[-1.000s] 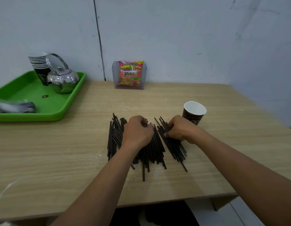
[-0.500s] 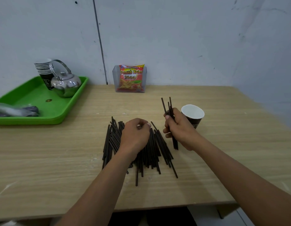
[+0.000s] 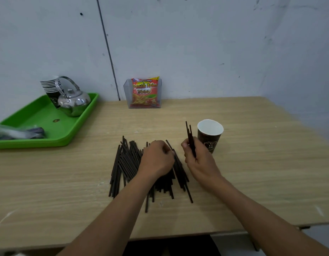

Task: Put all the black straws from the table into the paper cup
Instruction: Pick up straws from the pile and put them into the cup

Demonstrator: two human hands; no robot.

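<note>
**Barely begun: first bunch in hand, cup empty**

My right hand (image 3: 200, 159) pinches a small bunch of thin black straws (image 3: 189, 135) upright between thumb and curled fingers, just beside the brown paper cup with a white inside (image 3: 209, 134). I see no straws in the cup. The big heap of black straws (image 3: 125, 163) lies on the light wooden table (image 3: 252, 172). My left hand (image 3: 157, 159) rests on the heap, fingers curled down; whether they pinch one, I cannot tell. I judge nearly everything is left to do.
</note>
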